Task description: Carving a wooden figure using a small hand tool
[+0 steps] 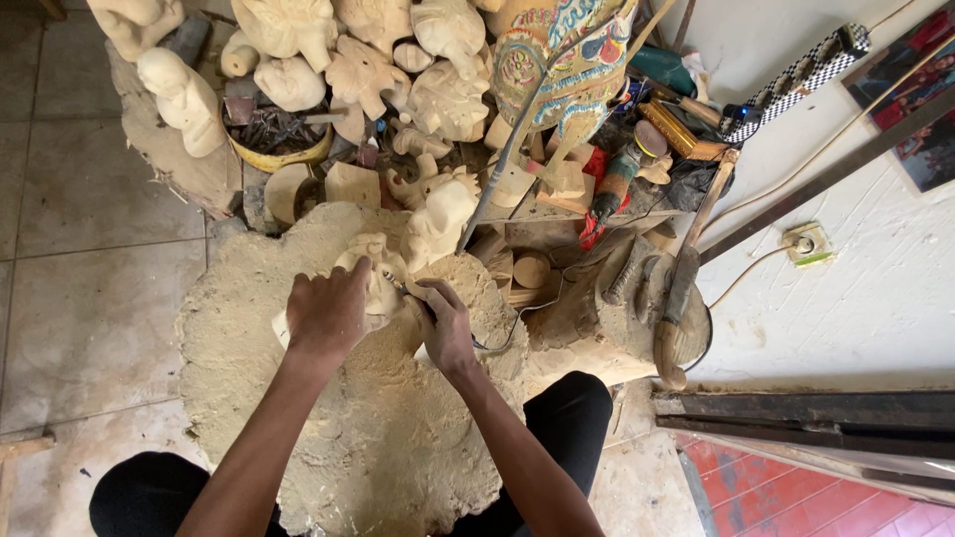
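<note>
Holding dark metal tools, a round yellow-rimmed bowl (281, 149) sits behind; left hand (326, 316) clasps the pale unfinished wooden carving (378, 283), right hand (445, 333) grips a thin carving tool (398, 285).

A broad, rough-edged wooden slab (378, 438) serves as the work surface, resting on the grey tiled floor (90, 318) and dusted all over with pale sawdust. A pale wooden carving (383, 288) lies on it toward twelve o'clock. At two o'clock, a stump (597, 328) stands beside it, carrying a wooden mallet (681, 288).

Left hand (326, 313) and right hand (445, 328) on pale wooden carving (383, 283)
</note>
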